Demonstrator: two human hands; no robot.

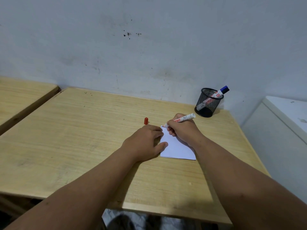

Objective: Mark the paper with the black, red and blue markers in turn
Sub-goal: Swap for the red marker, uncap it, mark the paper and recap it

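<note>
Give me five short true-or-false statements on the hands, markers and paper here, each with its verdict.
1. The right hand holds the uncapped red marker at the white paper. True.
2. The left hand lifts the paper. False: it presses it flat on the wooden table.
3. The small red cap stands on the table. True.
4. The black mesh pen cup is empty. False: the blue-capped marker leans inside.
5. The cup sits left of the paper. False: far right, by the wall.
</note>
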